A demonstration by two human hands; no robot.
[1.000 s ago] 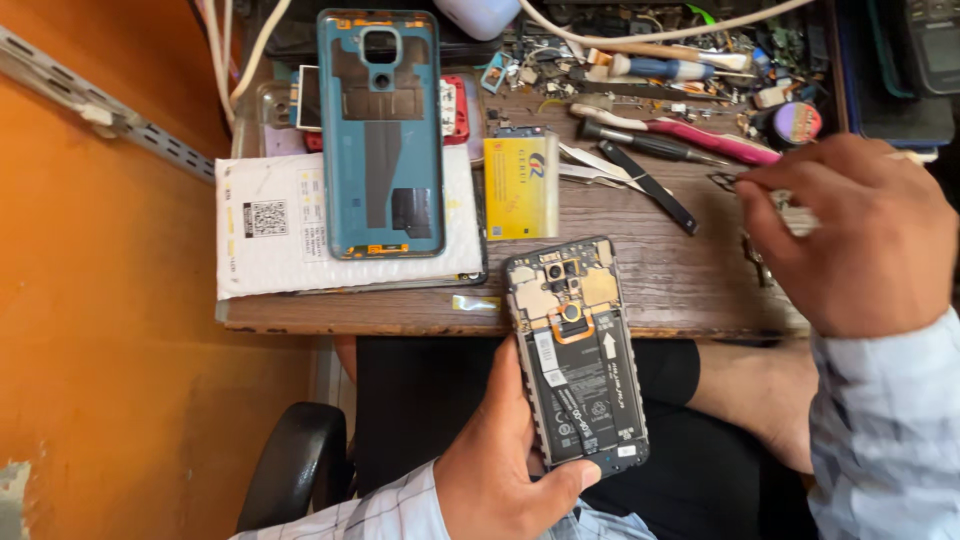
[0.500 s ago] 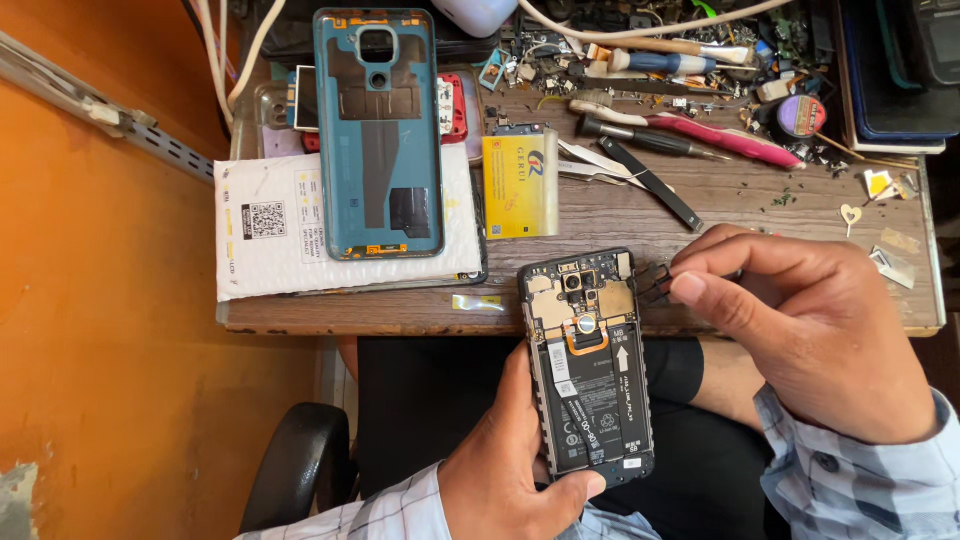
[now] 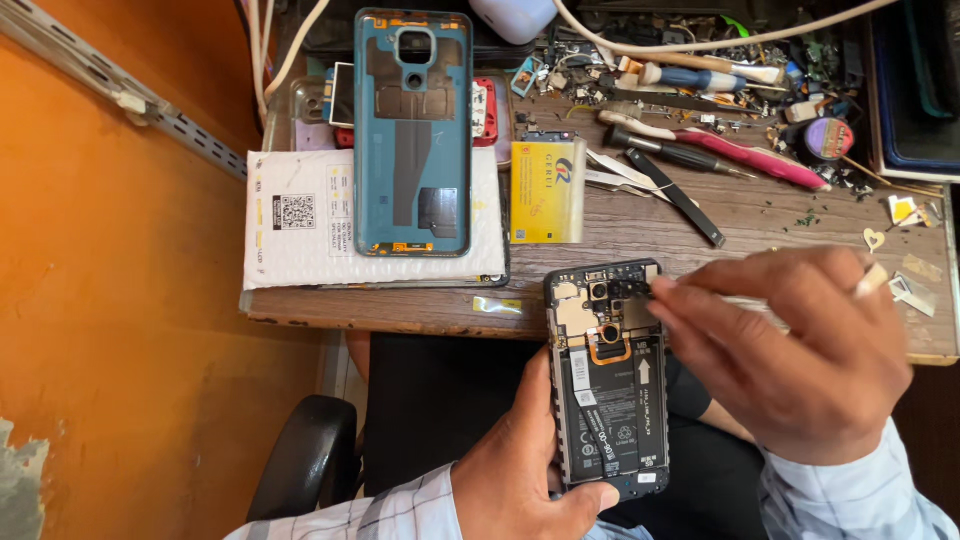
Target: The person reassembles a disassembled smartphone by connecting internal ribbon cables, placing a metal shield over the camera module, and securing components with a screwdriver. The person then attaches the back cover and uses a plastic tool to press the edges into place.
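An opened phone (image 3: 607,375), back cover removed, is held upright over the lap, just in front of the wooden desk (image 3: 760,225) edge. It is gripped by the left hand (image 3: 520,480), fingers wrapped around its lower end. The right hand (image 3: 790,355) is arched over the phone's upper right corner, fingertips (image 3: 665,290) pinched together on something too small to identify. For such fine work, the phone is best kept steady and the pinch light. A teal back cover (image 3: 415,135) lies on the desk.

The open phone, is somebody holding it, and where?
Yes. The left hand grips the opened phone by its lower end and left edge. The right hand pinches a small tool whose tip touches the phone's top, near the cameras.
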